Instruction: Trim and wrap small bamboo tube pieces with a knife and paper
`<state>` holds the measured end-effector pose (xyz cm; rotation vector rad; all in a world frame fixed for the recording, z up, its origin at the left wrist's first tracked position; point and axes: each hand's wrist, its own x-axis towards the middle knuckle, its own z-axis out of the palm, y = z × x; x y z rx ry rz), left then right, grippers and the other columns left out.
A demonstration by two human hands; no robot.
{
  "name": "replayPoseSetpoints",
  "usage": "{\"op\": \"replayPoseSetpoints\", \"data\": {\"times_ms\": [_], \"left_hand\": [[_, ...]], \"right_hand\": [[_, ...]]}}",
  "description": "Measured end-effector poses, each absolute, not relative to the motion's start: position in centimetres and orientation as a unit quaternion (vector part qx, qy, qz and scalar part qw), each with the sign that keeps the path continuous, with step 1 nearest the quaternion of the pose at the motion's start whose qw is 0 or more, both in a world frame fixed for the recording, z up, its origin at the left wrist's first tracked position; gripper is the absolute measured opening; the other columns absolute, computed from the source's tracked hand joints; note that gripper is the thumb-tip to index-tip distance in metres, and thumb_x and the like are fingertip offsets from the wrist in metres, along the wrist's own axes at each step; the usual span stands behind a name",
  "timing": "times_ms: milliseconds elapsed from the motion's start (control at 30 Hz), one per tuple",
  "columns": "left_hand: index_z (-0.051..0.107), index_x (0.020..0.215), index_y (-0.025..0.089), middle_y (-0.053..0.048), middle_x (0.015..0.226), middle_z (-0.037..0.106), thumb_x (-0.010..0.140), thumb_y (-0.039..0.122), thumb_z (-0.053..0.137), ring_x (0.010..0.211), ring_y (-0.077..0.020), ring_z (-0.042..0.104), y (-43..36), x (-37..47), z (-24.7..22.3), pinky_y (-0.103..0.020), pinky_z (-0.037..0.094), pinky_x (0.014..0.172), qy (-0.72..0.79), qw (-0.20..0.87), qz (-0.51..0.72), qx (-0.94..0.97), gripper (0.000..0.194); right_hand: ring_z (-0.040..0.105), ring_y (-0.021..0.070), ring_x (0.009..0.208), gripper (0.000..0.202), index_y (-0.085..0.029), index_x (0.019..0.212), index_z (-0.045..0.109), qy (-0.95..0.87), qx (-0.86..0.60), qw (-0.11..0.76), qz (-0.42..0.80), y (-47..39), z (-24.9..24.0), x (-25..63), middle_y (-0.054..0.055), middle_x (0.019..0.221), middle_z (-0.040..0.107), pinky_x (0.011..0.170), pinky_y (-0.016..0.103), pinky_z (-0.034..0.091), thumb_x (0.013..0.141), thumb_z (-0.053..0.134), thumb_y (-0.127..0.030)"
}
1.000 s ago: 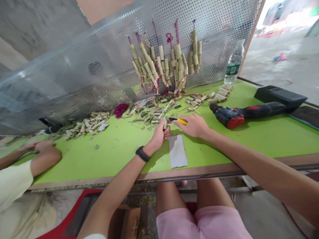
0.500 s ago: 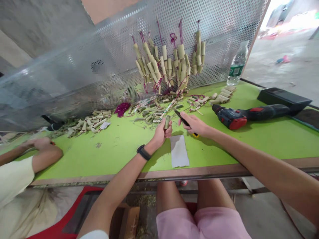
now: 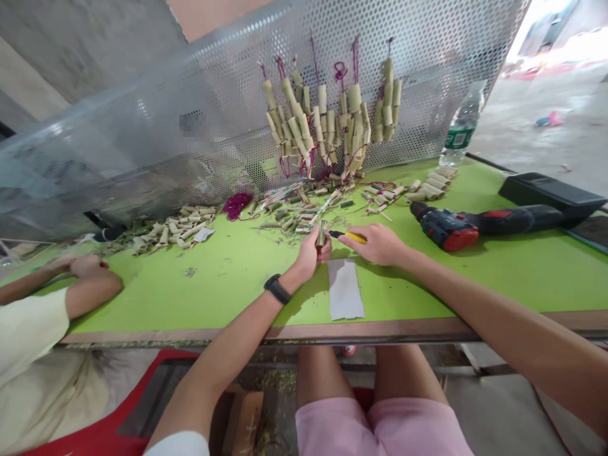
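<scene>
My left hand (image 3: 311, 252), a dark watch on its wrist, grips a short bamboo tube (image 3: 322, 234) that stands roughly upright. My right hand (image 3: 380, 243) is closed around a yellow-and-black utility knife (image 3: 352, 237). The knife's front end points left, close to the tube's upper part; whether it touches is too small to tell. Below the hands, a white sheet of paper (image 3: 346, 290) lies flat. Just beyond them are loose bamboo pieces and shavings (image 3: 304, 218).
Strung bamboo bundles (image 3: 351, 120) hang on the perforated metal panel (image 3: 199, 145). A cordless drill (image 3: 446, 225), a water bottle (image 3: 462, 130) and a black box (image 3: 551, 193) are at right. Purple cord (image 3: 236, 205) and a tube pile (image 3: 175, 229) lie left, near another person's arm (image 3: 92, 288).
My right hand has turned the knife so its yellow side shows and its front end sits nearer the bamboo tube. My left hand still holds the tube. The view has shifted slightly.
</scene>
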<state>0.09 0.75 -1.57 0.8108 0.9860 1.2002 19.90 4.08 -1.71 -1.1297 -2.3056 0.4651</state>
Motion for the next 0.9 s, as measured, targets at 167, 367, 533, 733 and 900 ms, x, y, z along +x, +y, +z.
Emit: {"op": "replayPoseSetpoints", "data": {"times_ms": [167,367,533,733,900], "left_hand": [[0.047,0.072,0.022,0.009,0.049,0.033,0.114,0.061,0.05,0.037,-0.008,0.026,1.0,0.1,-2.1,-0.017,0.02,0.038,0.451,0.625,0.529,0.355,0.058],[0.047,0.074,0.022,0.009,0.051,0.03,0.115,0.063,0.045,0.039,-0.0079,0.023,0.7,-0.1,-2.6,-0.016,0.023,0.04,0.44,0.626,0.504,0.401,0.058],[0.044,0.075,0.023,0.011,0.053,0.024,0.116,0.065,0.039,0.04,-0.0078,0.017,0.2,0.2,-1.7,-0.017,0.021,0.04,0.436,0.671,0.476,0.365,0.059],[0.043,0.075,0.023,0.012,0.054,0.022,0.113,0.069,0.045,0.041,-0.0078,0.019,0.1,0.4,-0.7,-0.016,0.023,0.039,0.426,0.668,0.501,0.348,0.06],[0.046,0.075,0.022,0.011,0.052,0.025,0.116,0.065,0.041,0.04,-0.0077,0.019,0.3,0.3,-1.1,-0.016,0.021,0.04,0.44,0.644,0.51,0.362,0.059]], "right_hand": [[0.047,0.0172,0.059,0.056,-0.023,0.073,0.062,-0.852,-0.404,0.277,0.184,4.1,-1.6,20.1,0.002,0.064,0.06,0.063,0.034,0.03,0.103,0.048,-0.068],[0.047,0.0168,0.058,0.061,-0.021,0.072,0.064,-0.849,-0.415,0.286,0.158,3.9,-0.9,20.6,0.003,0.063,0.06,0.062,0.034,0.028,0.103,0.048,-0.072],[0.053,0.0194,0.062,0.063,-0.021,0.082,0.073,-0.836,-0.479,0.26,0.061,3.4,-0.3,20.3,0.006,0.07,0.069,0.064,0.033,0.028,0.106,0.046,-0.072],[0.062,0.0244,0.071,0.064,-0.021,0.102,0.078,-0.817,-0.532,0.224,0.004,2.6,-0.2,19.0,0.012,0.085,0.077,0.065,0.033,0.027,0.109,0.04,-0.072],[0.051,0.0189,0.059,0.06,-0.021,0.078,0.064,-0.837,-0.469,0.254,0.123,3.2,-0.6,19.3,0.006,0.067,0.064,0.062,0.033,0.029,0.11,0.037,-0.065]]}}
